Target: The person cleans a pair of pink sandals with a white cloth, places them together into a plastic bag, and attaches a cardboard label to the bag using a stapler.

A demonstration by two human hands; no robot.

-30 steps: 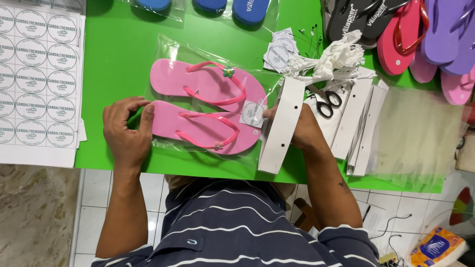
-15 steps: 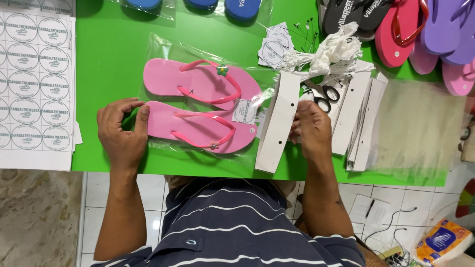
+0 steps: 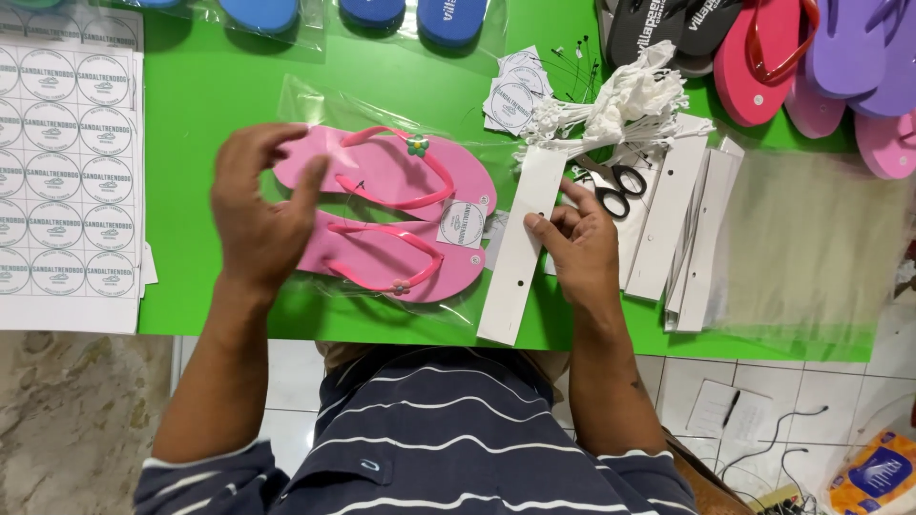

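Head view: a pair of pink flip-flops [image 3: 382, 215] lies inside a clear plastic bag [image 3: 315, 100] on the green counter [image 3: 210, 86]. The left hand [image 3: 258, 215] hovers over the heel ends, its grip spread and holding nothing. The right hand [image 3: 582, 248] rests beside a long white card strip [image 3: 520, 248] just right of the bag, fingertips touching its edge, grip loosely curled. Black scissors [image 3: 615, 186] lie near that hand.
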